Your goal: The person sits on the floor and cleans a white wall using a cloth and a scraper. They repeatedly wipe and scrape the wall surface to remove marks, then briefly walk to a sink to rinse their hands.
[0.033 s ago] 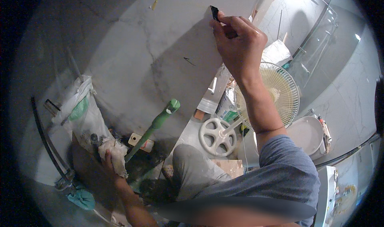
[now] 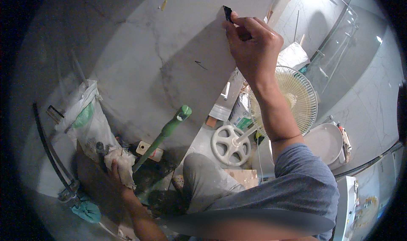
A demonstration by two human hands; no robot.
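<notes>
High up against the grey-veined, marble-look wall [image 2: 140, 50], my right hand [image 2: 256, 43] pinches a small flat black piece [image 2: 227, 13] between thumb and fingertips. The tip of the black piece meets the wall surface. Low on the left, my left hand [image 2: 116, 179] is closed on a crumpled off-white cloth [image 2: 121, 162]; part of its fingers is hidden behind it. Beside that cloth hangs a white plastic bag [image 2: 91, 126] with a green patch. Just right of my left hand, a green pole [image 2: 166, 130] rises at a slant.
A white pedestal fan [image 2: 292, 101] with a round spoked base [image 2: 231, 145] stands under my right forearm. Farther right is a white basin [image 2: 326, 143]. A black hose [image 2: 48, 147] curves at far left, above a teal bundle [image 2: 87, 211]. A small whitish box [image 2: 150, 151] lies behind the pole.
</notes>
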